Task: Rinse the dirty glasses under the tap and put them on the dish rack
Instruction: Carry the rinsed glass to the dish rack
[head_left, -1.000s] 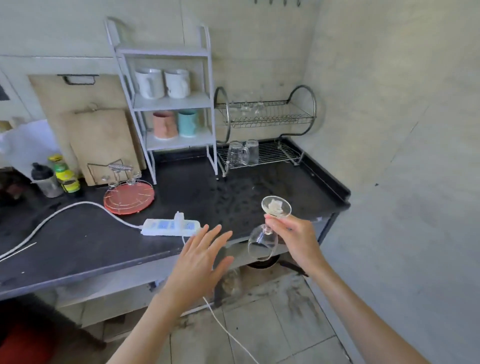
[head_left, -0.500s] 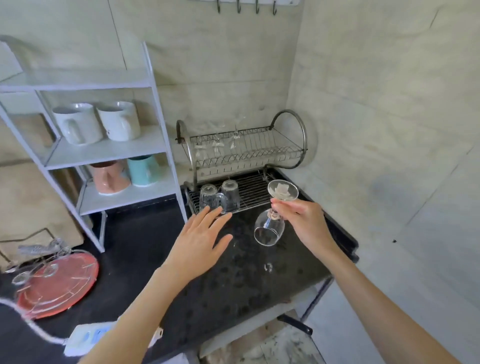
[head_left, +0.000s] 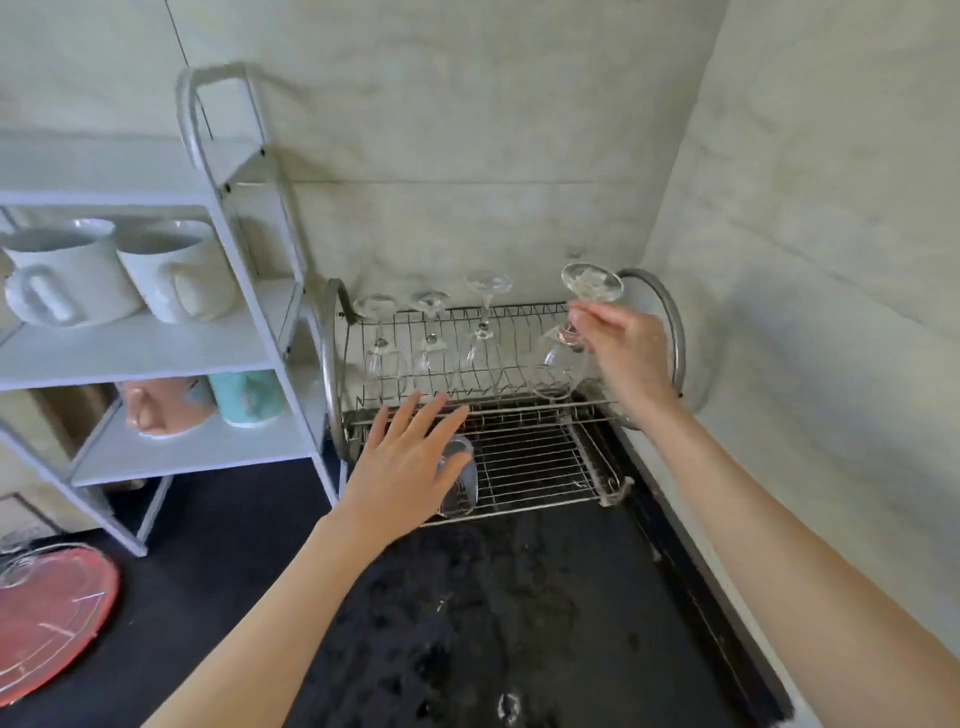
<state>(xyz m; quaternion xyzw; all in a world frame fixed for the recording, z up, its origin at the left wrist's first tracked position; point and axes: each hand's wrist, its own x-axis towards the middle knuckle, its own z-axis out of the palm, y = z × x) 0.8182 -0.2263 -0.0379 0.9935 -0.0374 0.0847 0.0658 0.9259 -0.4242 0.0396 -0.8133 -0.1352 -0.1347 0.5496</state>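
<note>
My right hand (head_left: 621, 345) pinches the stem of a clear wine glass (head_left: 558, 366), held upside down with its foot up, over the right end of the upper tier of the steel dish rack (head_left: 524, 410). Three wine glasses (head_left: 431, 338) stand upside down in that tier to the left. My left hand (head_left: 408, 462) hovers flat, fingers spread, over the lower tier, in front of a tumbler (head_left: 460, 478) that it partly hides.
A white shelf unit (head_left: 156, 338) with two white mugs and a pink and a teal cup stands left of the rack. A red round tray (head_left: 49, 618) lies at the far left. The black counter (head_left: 493, 623) is wet. Walls close in behind and right.
I have come closer to the rack. My right hand has carried the glass up and forward from above the counter to the rack's upper tier. My left hand has moved forward over the lower tier.
</note>
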